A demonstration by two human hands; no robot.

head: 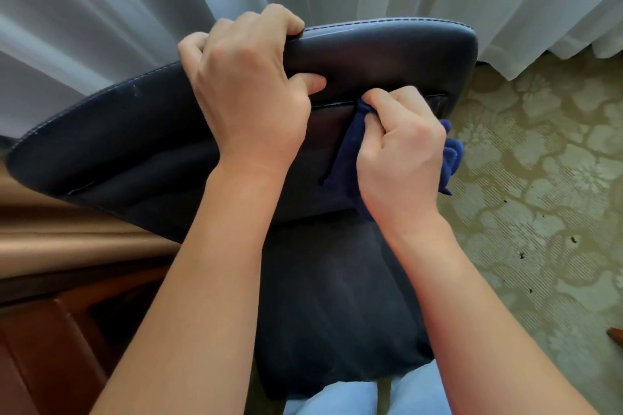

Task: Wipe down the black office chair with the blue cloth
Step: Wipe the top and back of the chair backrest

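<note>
On the top edge of the black office chair [387, 54], your left hand [249, 87] is closed, with the fingers curled over the backrest and holding it steady. Your right hand [401, 145] pinches the blue cloth [347, 158] and pushes a bunched corner into the seam across the backrest. The rest of the cloth hangs loose below your fist. Behind the chair is a white curtain [101, 10]; at the right, a patterned carpet [539, 178]. The risk, I think: if the left grip relaxes, the chair can turn away, and the small pinched corner may slip out of the seam.
</note>
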